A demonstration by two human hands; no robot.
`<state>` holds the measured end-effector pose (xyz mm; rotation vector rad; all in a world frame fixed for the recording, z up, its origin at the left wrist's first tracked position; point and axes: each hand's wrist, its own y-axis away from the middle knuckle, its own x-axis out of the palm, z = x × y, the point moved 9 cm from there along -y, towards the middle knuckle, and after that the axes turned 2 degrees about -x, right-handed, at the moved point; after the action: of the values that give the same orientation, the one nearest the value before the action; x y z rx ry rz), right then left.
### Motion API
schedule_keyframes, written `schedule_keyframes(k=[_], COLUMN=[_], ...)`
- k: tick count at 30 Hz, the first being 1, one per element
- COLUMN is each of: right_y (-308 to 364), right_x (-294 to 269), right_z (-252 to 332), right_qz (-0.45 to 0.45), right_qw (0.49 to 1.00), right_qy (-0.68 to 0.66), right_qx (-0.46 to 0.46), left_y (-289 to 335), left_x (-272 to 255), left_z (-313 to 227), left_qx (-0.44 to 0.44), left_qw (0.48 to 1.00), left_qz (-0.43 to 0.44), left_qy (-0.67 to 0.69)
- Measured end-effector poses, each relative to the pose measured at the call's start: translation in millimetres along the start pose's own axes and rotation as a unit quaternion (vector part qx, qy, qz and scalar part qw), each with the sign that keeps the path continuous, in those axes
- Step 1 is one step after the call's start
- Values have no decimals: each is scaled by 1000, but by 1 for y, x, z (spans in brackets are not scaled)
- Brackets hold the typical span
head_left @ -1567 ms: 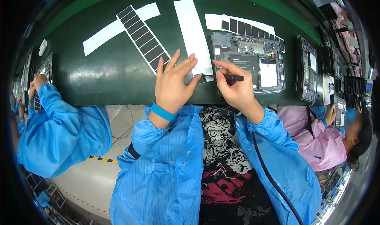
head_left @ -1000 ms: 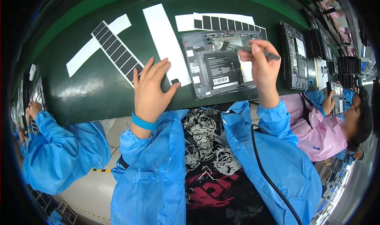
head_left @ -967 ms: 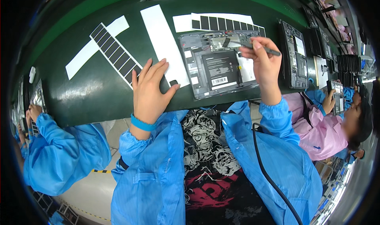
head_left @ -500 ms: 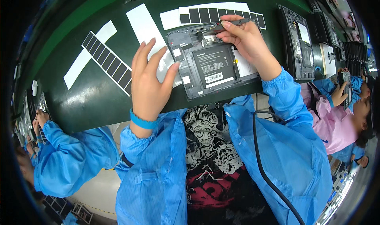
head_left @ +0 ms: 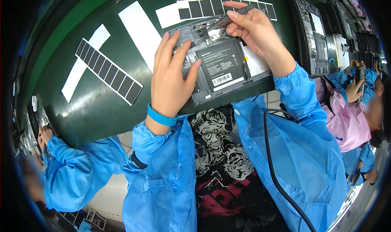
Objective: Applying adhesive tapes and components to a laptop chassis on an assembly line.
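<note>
An opened tablet (head_left: 252, 82), its inner side up, lies on the green table in front of me. A black battery (head_left: 222, 62) with a barcode label fills its middle. My left hand (head_left: 173, 69) rests over the tablet's left side, fingers spread, holding nothing. Dark tweezers (head_left: 247, 8) are pinched between the thumb and fingers of my right hand (head_left: 258, 32). Their tips point down and left, at the parts near the tablet's far edge, by a small silvery piece (head_left: 214, 35). Whether the tips touch anything, I cannot tell.
Strips of black rectangular pads (head_left: 108, 71) lie on white paper at left, with another strip (head_left: 195, 8) behind the tablet. A blank white sheet (head_left: 138, 30) lies between. More opened tablets (head_left: 309, 40) stand at right. Co-workers sit on both sides; a black cable (head_left: 271, 162) hangs across my right side.
My left hand has moved right, from beside the tablet onto its left side. My right hand with the tweezers has shifted slightly up. The view has turned a little.
</note>
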<state>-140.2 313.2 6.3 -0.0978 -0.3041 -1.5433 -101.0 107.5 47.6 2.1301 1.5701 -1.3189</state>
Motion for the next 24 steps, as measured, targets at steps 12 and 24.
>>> schedule_keyframes(k=[12, 24], right_y=[4, 6], right_x=[8, 6], right_z=[8, 2], right_qz=[-11, -18], right_qw=[999, 1000], right_qy=[-13, 3], right_qx=[-32, 3], left_y=[-3, -6], left_x=[5, 4], left_z=[4, 4], left_qx=[-11, -22], left_qw=[1000, 999], left_qz=[26, 38], left_qy=[10, 19])
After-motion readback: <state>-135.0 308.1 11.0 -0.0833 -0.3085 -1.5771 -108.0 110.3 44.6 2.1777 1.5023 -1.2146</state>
